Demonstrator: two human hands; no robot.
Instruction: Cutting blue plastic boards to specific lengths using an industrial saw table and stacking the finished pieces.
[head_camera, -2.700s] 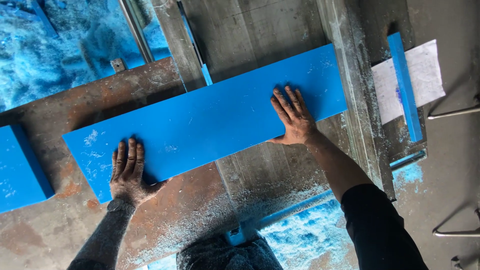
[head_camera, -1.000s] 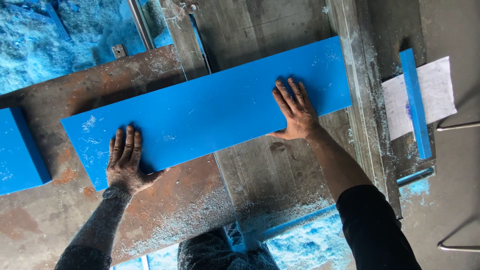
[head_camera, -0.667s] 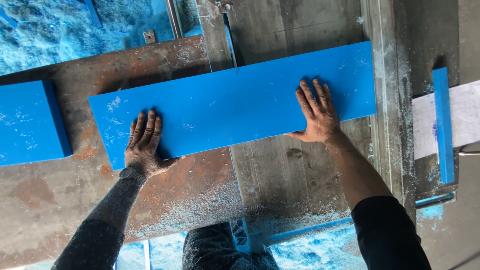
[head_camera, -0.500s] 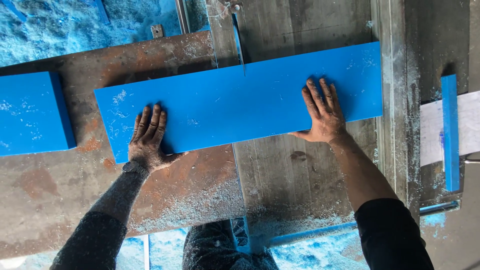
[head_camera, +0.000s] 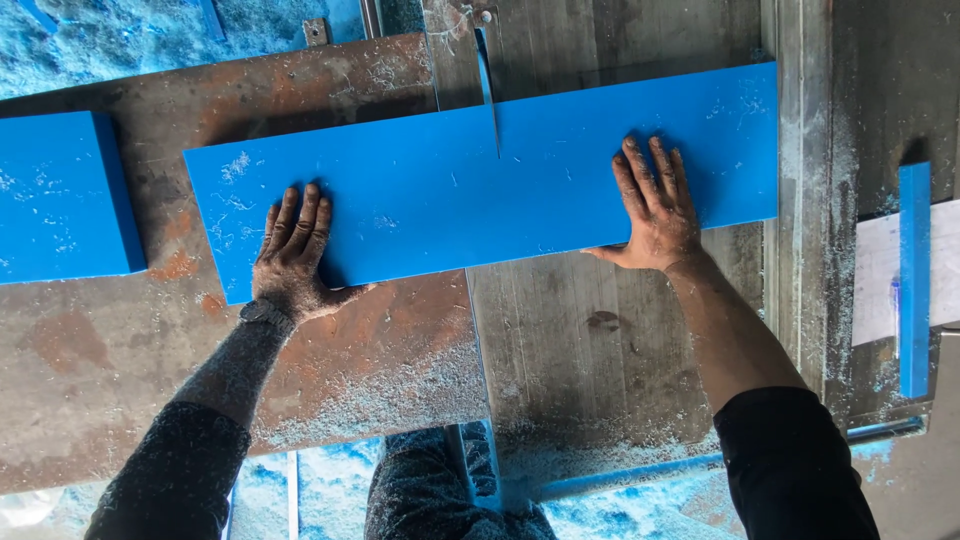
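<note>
Both palms are pressed flat, fingers spread, nothing gripped: the left hand (head_camera: 292, 250) and right hand (head_camera: 655, 208) are laid on the long blue plastic board (head_camera: 480, 185), whose length runs crosswise between them. Beyond the fingers, the thin saw blade (head_camera: 488, 85) is now sunk into the far edge; half a second ago it barely touched.

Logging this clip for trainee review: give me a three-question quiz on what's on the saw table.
1. True or false: both hands lie flat on the blue board.
2. The saw cut starts from which edge of the board: A near, B far, C right end?
3. What lies left of the board?

Key: 1 true: left hand, right hand. 2 B. 3 a blue block.
</note>
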